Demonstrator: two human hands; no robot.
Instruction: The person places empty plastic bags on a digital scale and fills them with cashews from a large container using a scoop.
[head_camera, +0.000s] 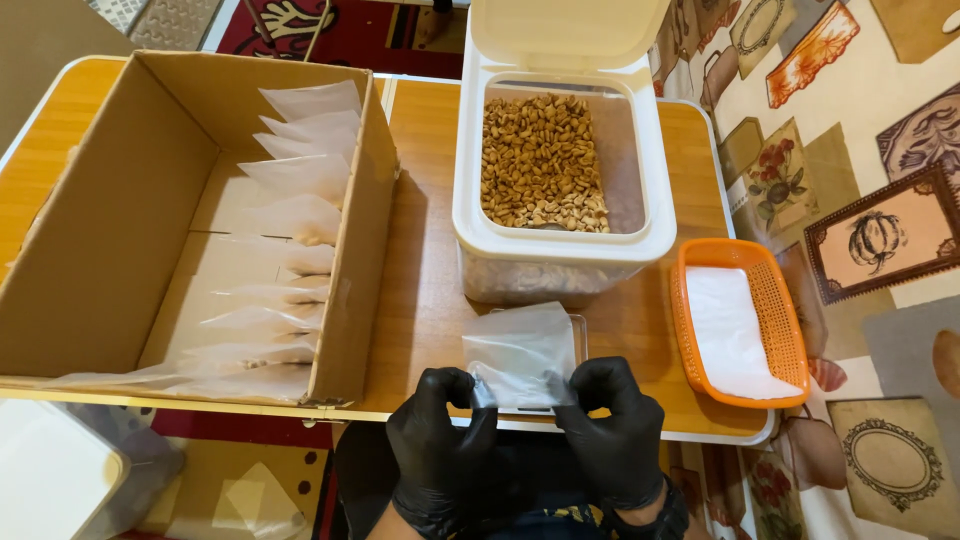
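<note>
I pinch a thin, crinkled clear plastic pouch (520, 355) at the table's (425, 290) near edge, my black-gloved left hand (440, 435) clamped on one bottom corner, my right hand (612, 430) on the other. Just behind stands a white, open-lidded bin of tan nuts (545, 165). Right lies an orange mesh basket (785, 335) with flat pouches; left, a cardboard box (130, 200) lined with filled ones.

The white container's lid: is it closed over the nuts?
No. The white container has its lid flipped up, leaving the nuts exposed.
</note>
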